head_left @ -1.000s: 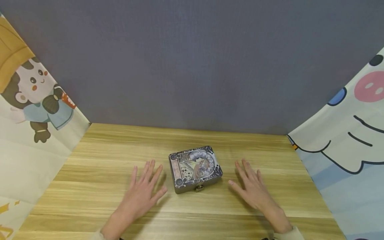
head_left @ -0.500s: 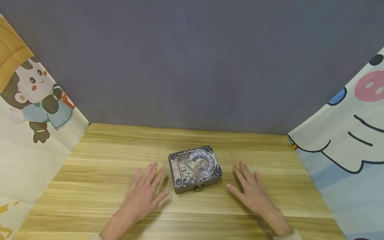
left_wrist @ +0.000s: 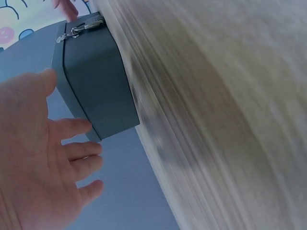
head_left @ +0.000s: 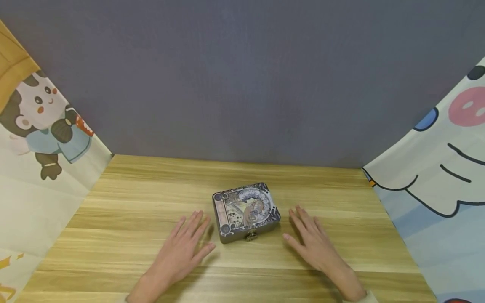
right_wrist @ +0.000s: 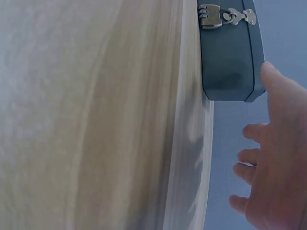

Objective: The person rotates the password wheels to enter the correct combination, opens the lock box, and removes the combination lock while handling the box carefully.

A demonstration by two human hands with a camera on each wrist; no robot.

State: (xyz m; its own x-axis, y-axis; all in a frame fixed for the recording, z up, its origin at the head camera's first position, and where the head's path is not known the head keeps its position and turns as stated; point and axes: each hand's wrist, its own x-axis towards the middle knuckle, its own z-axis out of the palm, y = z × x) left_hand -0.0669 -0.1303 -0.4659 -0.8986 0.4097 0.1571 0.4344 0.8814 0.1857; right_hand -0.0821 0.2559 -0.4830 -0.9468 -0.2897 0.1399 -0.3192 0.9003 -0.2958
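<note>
A dark rectangular box [head_left: 246, 212] with an ornate printed lid lies closed on the table, turned slightly. On its front hangs a small combination padlock [right_wrist: 210, 17] through a metal hasp [right_wrist: 242, 17]. My left hand [head_left: 179, 252] hovers left of the box, fingers spread, with a narrow gap to its side in the head view. To the right of the box is my right hand [head_left: 316, 248], palm down and fingers extended, also apart from it. Both hands hold nothing. The box's back is hidden.
The wood-grain table [head_left: 132, 202] reaches back to a grey-blue partition [head_left: 242, 84]. Cartoon-printed cloths hang along both sides, a left cloth [head_left: 22, 210] and a right cloth [head_left: 428, 198].
Both hands have drifted inward, a little closer to the box. The box stays in its place, and the fingers remain extended.
</note>
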